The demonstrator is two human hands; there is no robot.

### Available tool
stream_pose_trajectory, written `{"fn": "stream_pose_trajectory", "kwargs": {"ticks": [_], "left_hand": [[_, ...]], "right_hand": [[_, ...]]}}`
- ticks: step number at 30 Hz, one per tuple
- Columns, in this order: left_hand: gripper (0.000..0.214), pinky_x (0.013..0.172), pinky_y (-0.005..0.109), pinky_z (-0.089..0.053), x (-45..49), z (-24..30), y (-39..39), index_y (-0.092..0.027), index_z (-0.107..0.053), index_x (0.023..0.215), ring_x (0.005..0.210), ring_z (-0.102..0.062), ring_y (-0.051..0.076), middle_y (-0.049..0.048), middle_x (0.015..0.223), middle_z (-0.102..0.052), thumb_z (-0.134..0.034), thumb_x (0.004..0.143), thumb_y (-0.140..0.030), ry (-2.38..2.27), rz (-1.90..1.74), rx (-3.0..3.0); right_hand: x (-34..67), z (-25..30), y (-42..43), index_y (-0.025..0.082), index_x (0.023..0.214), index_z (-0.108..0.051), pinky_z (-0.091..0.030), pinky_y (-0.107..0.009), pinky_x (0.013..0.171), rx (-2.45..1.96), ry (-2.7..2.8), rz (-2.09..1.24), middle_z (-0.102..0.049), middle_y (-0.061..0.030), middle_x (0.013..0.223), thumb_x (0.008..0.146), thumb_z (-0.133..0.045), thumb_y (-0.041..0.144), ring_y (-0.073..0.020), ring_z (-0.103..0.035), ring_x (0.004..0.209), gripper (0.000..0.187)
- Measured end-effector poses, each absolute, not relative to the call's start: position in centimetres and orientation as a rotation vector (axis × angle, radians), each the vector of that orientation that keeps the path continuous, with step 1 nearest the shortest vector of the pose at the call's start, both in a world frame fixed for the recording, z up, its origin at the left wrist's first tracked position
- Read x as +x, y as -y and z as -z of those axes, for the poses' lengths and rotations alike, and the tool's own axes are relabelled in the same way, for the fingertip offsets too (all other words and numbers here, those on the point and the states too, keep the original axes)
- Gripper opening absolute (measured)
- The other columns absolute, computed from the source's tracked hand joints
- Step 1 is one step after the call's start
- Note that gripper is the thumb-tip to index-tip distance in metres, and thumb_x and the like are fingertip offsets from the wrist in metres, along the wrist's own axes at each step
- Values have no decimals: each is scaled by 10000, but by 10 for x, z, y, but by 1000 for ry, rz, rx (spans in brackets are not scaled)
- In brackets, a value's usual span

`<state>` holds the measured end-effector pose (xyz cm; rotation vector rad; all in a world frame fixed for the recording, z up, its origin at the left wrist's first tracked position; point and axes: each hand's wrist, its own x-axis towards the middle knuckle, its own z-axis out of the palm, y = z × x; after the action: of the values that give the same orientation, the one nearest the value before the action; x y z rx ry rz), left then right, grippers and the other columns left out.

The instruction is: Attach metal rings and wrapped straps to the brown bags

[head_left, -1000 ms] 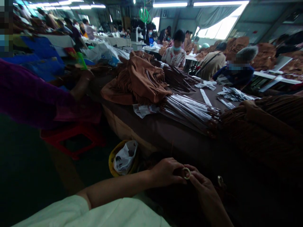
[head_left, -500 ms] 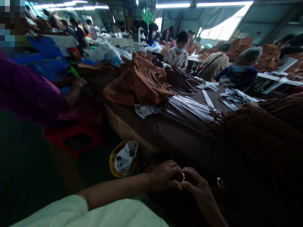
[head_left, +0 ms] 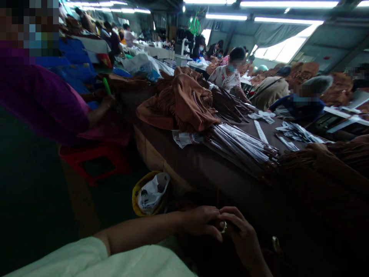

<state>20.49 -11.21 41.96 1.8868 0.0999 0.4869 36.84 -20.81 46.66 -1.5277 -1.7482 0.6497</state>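
Note:
My left hand (head_left: 201,221) and my right hand (head_left: 240,232) meet low at the table's near edge, fingers curled together. Both pinch a small gold metal ring (head_left: 224,227), now turned edge-on between the fingertips. The ring seems joined to a dark brown piece under my hands, too dim to make out. A second metal ring (head_left: 276,243) glints just right of my right hand.
On the brown table (head_left: 207,165) lie a bundle of wrapped brown straps (head_left: 245,144), a heap of tan fringed bags (head_left: 184,102) and paper slips (head_left: 296,132). A yellow bin with a white bag (head_left: 150,194) and a red stool (head_left: 95,159) stand left. A person in purple (head_left: 43,100) works nearby.
The ring faced me a second ago and has turned edge-on, my fingers closing more tightly over it. My head has shifted, so the scene sits further right and lower.

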Motion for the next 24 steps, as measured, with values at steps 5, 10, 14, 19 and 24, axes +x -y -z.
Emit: {"fn": "stream_pose_trajectory", "kwargs": {"ticks": [5, 10, 14, 19, 24], "left_hand": [[449, 775, 248, -433, 202, -422, 109, -162, -576, 884, 827, -523, 151, 20, 847, -535, -627, 764, -592, -130, -484, 1788], [433, 821, 247, -431, 197, -432, 108, -170, -579, 999, 860, -530, 145, 35, 913, -547, -480, 878, -574, -93, -560, 1772], [438, 859, 272, -437, 196, -435, 113, -168, -553, 1055, 915, -552, 167, 68, 980, -580, -373, 928, -546, -121, -656, 1849], [373, 842, 341, -447, 205, -428, 127, -143, -493, 1010, 870, -553, 210, 116, 946, -590, -310, 915, -455, -265, -887, 2077], [259, 725, 313, -453, 216, -415, 133, -156, -452, 943, 761, -542, 201, 96, 834, -570, -405, 818, -379, -338, -977, 2170]], "right_hand": [[365, -472, 214, 247, 982, -654, -473, -359, 839, -1513, 2045, 154, -656, -20, 880, 911, -548, 234, -166, -634, 789, 128], [356, -487, 213, 188, 1020, -638, -384, -457, 940, -1579, 2116, 516, -676, -59, 890, 890, -556, 148, -187, -628, 823, 158], [352, -489, 206, 187, 959, -634, -399, -438, 907, -1578, 2074, 572, -674, -61, 834, 926, -498, 184, -174, -634, 766, 140], [358, -486, 202, 201, 1008, -637, -381, -420, 934, -1535, 2177, 557, -690, -42, 839, 895, -549, 193, -161, -656, 739, 143], [376, -508, 194, 257, 1026, -645, -449, -312, 876, -1554, 2352, 254, -695, -3, 906, 826, -603, 200, -151, -667, 810, 212]]}}
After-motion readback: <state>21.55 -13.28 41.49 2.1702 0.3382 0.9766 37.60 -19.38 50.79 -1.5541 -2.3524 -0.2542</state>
